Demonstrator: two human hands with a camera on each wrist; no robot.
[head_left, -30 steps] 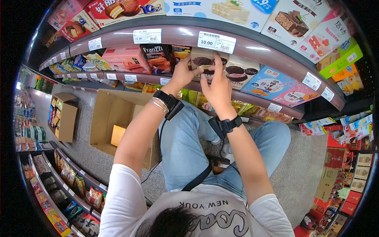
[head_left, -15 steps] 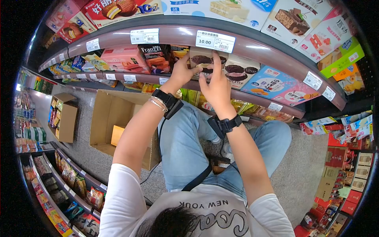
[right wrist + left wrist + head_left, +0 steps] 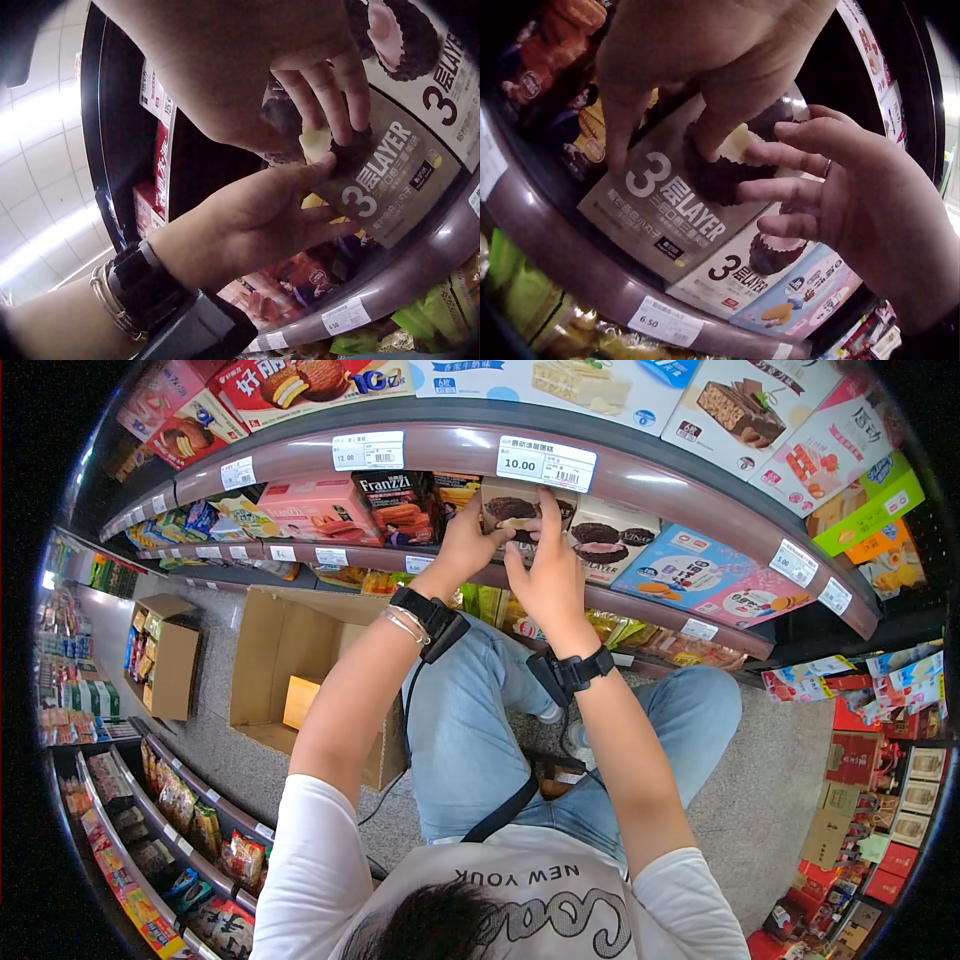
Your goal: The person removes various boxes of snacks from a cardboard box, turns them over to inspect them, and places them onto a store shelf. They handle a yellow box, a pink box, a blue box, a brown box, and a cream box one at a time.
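Observation:
A brown-grey "3 LAYER" box [image 3: 508,508] stands on the middle shelf, its front turned to the person. The left hand [image 3: 466,550] lies at its left side, with the thumb on the box front in the left wrist view. From the right, the right hand [image 3: 550,572] reaches over the same box, several fingertips resting on its printed front [image 3: 382,172]. Beside it stands a lighter "3 LAYER" box [image 3: 727,276], just under the right hand. The box's back is hidden.
Left of the hands are a black Franzzi box [image 3: 398,510] and a pink box [image 3: 318,510]; to the right, blue and pink boxes [image 3: 672,568]. The shelf rail [image 3: 440,452] runs above the hands. An open cardboard carton [image 3: 262,650] stands on the floor at left.

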